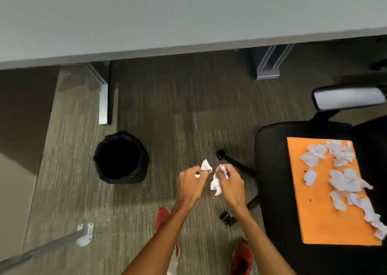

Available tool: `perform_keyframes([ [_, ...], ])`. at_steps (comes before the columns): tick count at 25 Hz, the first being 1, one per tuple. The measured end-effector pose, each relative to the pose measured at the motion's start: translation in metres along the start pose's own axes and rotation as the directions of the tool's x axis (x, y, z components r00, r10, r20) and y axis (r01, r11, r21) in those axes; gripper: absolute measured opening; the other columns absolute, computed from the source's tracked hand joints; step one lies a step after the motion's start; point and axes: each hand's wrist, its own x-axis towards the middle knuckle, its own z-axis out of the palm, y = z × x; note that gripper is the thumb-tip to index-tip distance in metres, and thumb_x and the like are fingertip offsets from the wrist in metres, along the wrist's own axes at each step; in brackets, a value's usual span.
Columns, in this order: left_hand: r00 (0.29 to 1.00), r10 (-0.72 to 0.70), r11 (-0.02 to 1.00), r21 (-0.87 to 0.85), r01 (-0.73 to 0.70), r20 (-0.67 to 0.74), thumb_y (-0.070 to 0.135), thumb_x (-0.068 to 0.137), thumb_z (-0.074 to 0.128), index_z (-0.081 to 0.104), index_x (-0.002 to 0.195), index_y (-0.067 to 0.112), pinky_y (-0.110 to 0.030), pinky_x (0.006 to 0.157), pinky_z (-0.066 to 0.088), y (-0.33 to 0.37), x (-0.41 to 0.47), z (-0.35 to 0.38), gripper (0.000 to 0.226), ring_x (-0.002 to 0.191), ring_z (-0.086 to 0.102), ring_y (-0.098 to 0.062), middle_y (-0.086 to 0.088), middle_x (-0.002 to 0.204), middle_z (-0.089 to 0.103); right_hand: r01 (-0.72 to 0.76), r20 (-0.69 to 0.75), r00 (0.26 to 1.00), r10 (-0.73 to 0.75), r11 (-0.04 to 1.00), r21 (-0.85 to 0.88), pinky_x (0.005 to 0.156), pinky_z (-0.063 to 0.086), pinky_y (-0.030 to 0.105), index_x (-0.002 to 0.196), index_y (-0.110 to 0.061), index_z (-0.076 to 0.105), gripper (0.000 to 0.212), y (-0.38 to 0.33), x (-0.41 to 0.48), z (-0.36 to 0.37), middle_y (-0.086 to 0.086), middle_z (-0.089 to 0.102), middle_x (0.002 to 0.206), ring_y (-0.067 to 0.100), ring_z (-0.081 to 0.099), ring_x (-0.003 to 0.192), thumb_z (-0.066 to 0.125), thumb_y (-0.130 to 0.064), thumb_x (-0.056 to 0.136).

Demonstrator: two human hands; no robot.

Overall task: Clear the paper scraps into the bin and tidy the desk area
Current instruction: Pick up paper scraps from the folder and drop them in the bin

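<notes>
Head view: left hand [191, 183] and right hand [230, 182] each pinch a paper scrap [206, 166], right of the bin [120, 157], above carpet [167, 107]

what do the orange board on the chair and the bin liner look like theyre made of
Orange board: probably painted or laminated wood or fibreboard; it lies flat and rigid, matte, with crisp edges. Bin liner: thin black plastic film, going by its crinkled folds and faint sheen over the rim.
</notes>
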Motion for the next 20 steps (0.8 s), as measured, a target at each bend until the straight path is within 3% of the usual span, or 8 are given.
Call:
perform_keyframes([
  [4,0.981,-0.144,0.989,-0.038,0.140,-0.127,0.039,0.089,0.068,0.049,0.053,0.022,-0.028,0.054,0.029,-0.051,0.035,-0.090,0.044,0.051,0.045,-0.013,0.004,0.050,0.049,0.038,0.106,0.994,-0.035,0.999,-0.028,0.073,0.059,0.042,0.081,-0.020,0.060,0.020,-0.049,0.004,0.105,0.001,0.070,0.066,0.020,0.070,0.069,0.054,-0.027,0.099],
  [6,0.962,-0.212,0.977,-0.070,0.202,-0.174,0.040,0.089,0.067,0.051,0.054,0.019,-0.030,0.056,0.032,-0.077,0.052,-0.130,0.043,0.058,0.051,-0.022,0.001,0.053,0.051,0.028,0.172,0.985,-0.027,1.000,-0.003,0.069,0.060,0.043,0.080,-0.017,0.059,0.021,-0.069,0.004,0.153,0.004,0.070,0.065,0.022,0.070,0.065,0.054,-0.025,0.098],
  [9,0.919,-0.336,0.941,-0.106,0.321,-0.206,0.041,0.090,0.064,0.049,0.053,0.017,-0.034,0.060,0.033,-0.117,0.079,-0.182,0.046,0.069,0.056,-0.032,-0.007,0.060,0.056,-0.003,0.230,0.973,0.007,1.000,-0.017,0.068,0.060,0.047,0.083,-0.013,0.062,0.014,-0.095,0.007,0.226,0.008,0.072,0.072,0.029,0.072,0.071,0.057,-0.020,0.095],
  [11,0.877,-0.440,0.898,-0.102,0.428,-0.193,0.042,0.090,0.062,0.059,0.059,0.012,-0.035,0.061,0.040,-0.143,0.101,-0.210,0.043,0.076,0.063,-0.035,-0.011,0.067,0.063,-0.091,0.253,0.963,0.089,0.996,-0.002,0.069,0.060,0.052,0.087,-0.011,0.064,0.009,-0.104,0.013,0.270,0.015,0.072,0.083,0.036,0.072,0.079,0.060,-0.018,0.092],
  [13,0.818,-0.549,0.836,-0.131,0.533,-0.174,0.039,0.089,0.062,0.067,0.072,0.006,-0.039,0.068,0.053,-0.180,0.133,-0.239,0.038,0.083,0.068,-0.036,-0.015,0.080,0.071,-0.205,0.294,0.936,0.193,0.979,0.010,0.063,0.061,0.046,0.091,-0.012,0.067,0.004,-0.110,0.022,0.328,0.015,0.072,0.088,0.031,0.072,0.076,0.064,-0.015,0.090],
  [16,0.787,-0.602,0.796,-0.174,0.579,-0.137,0.034,0.086,0.069,0.070,0.077,0.003,-0.043,0.076,0.056,-0.197,0.150,-0.256,0.032,0.087,0.071,-0.039,-0.021,0.088,0.074,-0.281,0.307,0.914,0.264,0.960,0.012,0.052,0.057,0.031,0.083,-0.018,0.068,0.008,-0.109,0.030,0.356,0.009,0.070,0.080,0.016,0.067,0.059,0.069,-0.012,0.087],
  [18,0.751,-0.648,0.755,-0.233,0.613,-0.126,0.029,0.083,0.074,0.066,0.070,0.006,-0.041,0.070,0.055,-0.215,0.166,-0.270,0.028,0.076,0.070,-0.035,-0.020,0.082,0.072,-0.274,0.299,0.914,0.275,0.961,-0.047,0.057,0.061,0.037,0.084,-0.019,0.070,0.006,-0.107,0.039,0.386,0.011,0.072,0.085,0.019,0.069,0.064,0.070,-0.013,0.086],
  [20,0.723,-0.685,0.694,-0.382,0.610,-0.088,0.018,0.082,0.076,0.055,0.060,0.010,-0.031,0.050,0.050,-0.229,0.178,-0.281,0.031,0.052,0.057,-0.027,-0.016,0.066,0.061,-0.282,0.299,0.907,0.298,0.955,-0.097,0.067,0.064,0.045,0.097,-0.015,0.072,0.012,-0.107,0.048,0.407,0.015,0.072,0.094,0.028,0.073,0.079,0.070,-0.016,0.086],
])
